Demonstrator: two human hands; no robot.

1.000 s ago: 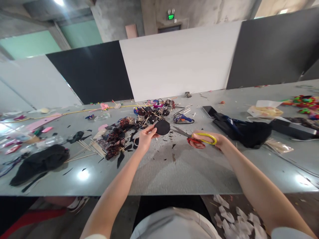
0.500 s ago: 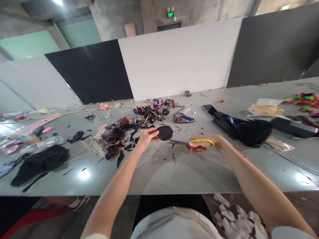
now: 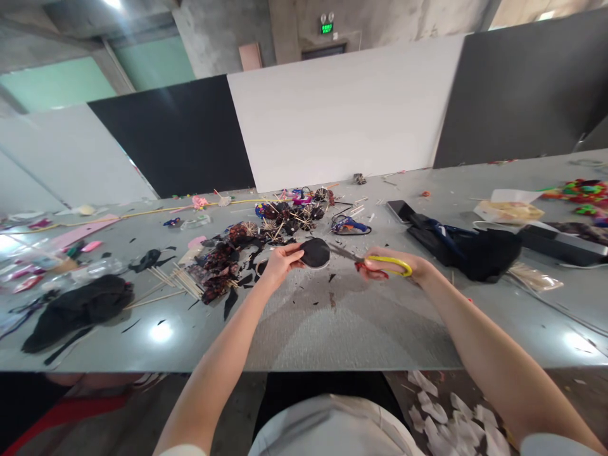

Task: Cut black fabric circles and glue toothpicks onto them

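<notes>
My left hand (image 3: pixel 280 261) pinches the left edge of a round black fabric piece (image 3: pixel 315 253) just above the grey table (image 3: pixel 332 316). My right hand (image 3: pixel 394 265) grips scissors with yellow and red handles (image 3: pixel 380 263); their blades point left and reach the right edge of the black piece. Small black scraps (image 3: pixel 331 277) lie on the table below the piece.
Behind the hands lie a pile of dark patterned fabric and spiky stick balls (image 3: pixel 266 231), a blue glue gun (image 3: pixel 349 225), and a phone (image 3: pixel 398 210). Wooden sticks (image 3: pixel 175 282) and black cloth (image 3: pixel 78 307) sit left; a black bag (image 3: pixel 470 250) right. White paper scraps (image 3: pixel 451 418) litter the floor.
The scissors' blades closed low under the black piece half a second ago, and have now lifted and opened at its right edge. My left hand has turned the piece slightly.
</notes>
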